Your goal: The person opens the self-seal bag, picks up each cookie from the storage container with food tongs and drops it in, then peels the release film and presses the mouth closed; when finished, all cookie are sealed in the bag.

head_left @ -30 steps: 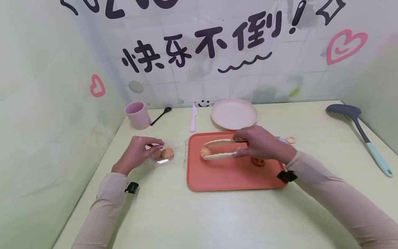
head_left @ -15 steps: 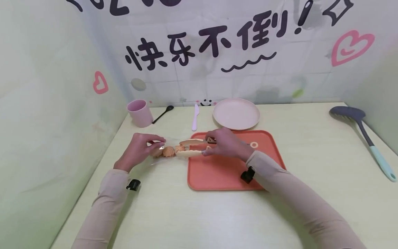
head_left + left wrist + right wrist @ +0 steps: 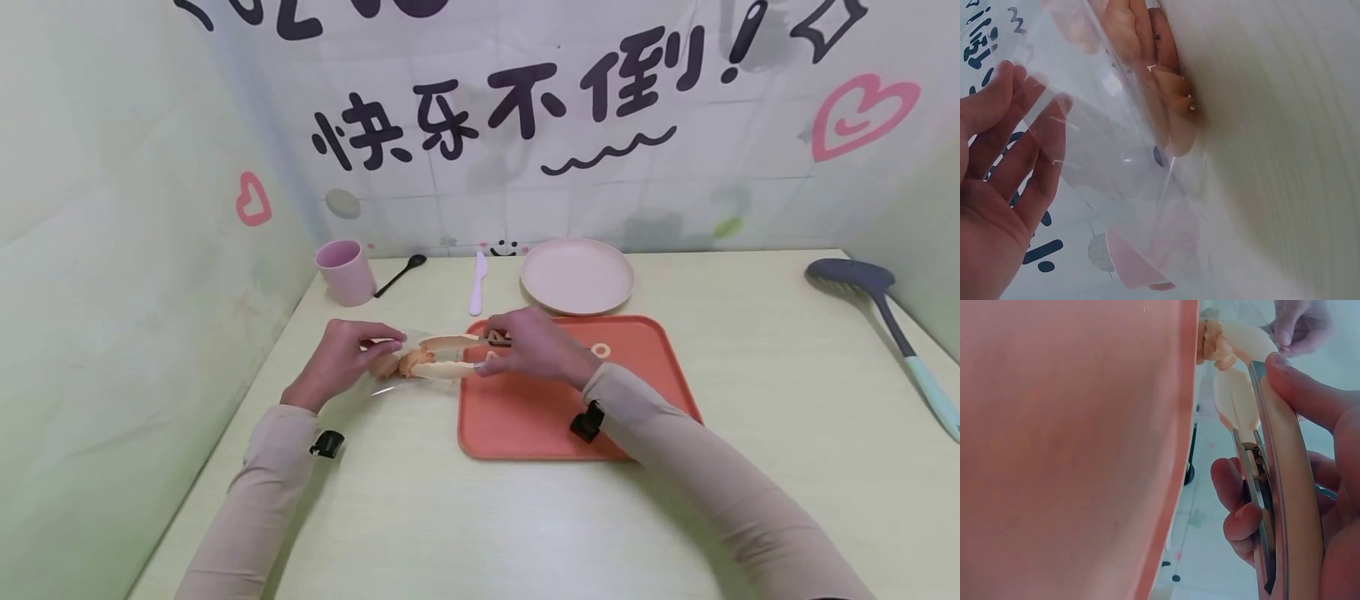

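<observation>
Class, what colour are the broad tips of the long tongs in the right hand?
Broad tips are pale cream; clearest in the right wrist view.

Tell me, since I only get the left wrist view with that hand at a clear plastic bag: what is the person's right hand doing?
Observer: The right hand is holding a pair of tongs.
Visitor: Neat! What's underneath that hand?
Observer: An orange-red tray with rounded corners.
Visitor: And anything farther to the right, past it?
Observer: A slotted spoon, dark at its head end and mint green at the other.
</observation>
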`<state>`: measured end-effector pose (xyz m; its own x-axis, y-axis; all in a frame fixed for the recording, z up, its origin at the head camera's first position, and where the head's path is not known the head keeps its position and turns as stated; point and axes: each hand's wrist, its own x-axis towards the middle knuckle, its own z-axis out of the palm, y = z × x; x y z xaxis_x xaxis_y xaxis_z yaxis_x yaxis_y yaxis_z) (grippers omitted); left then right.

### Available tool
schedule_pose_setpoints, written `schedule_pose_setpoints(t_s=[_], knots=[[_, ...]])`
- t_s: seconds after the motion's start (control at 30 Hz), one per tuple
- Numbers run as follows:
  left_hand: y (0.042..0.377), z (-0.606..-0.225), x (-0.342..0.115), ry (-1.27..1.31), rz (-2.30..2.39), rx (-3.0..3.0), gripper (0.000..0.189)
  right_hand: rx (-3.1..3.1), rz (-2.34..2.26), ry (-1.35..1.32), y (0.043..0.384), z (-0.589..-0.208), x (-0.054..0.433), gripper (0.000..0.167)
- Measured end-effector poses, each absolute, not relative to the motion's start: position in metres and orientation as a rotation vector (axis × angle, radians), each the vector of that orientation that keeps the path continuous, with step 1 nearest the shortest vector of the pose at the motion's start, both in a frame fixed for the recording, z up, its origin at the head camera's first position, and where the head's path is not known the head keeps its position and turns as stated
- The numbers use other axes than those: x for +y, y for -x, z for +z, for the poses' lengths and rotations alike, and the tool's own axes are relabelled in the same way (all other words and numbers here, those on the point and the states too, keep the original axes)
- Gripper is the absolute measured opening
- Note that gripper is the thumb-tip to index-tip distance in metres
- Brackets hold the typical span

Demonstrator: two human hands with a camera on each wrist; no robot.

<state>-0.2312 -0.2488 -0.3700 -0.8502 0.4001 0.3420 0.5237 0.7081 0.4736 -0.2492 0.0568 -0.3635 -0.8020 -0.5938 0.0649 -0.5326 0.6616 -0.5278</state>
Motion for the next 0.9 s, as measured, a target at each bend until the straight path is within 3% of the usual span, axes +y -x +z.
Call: schedule_pose_setpoints(t_s=[0.37,0.9], knots=[[0.232,-0.369,-0.247,0.711,-0.921,-2.698,0.018,2.758,-0.848,1.028,0.255,-0.364,0.031,0.039],[0.231,-0.366,-0.243,0.738,-0.840,-2.677,0.016,2.741,-0.821,1.000,0.259,-0.367,0.016,0.048]])
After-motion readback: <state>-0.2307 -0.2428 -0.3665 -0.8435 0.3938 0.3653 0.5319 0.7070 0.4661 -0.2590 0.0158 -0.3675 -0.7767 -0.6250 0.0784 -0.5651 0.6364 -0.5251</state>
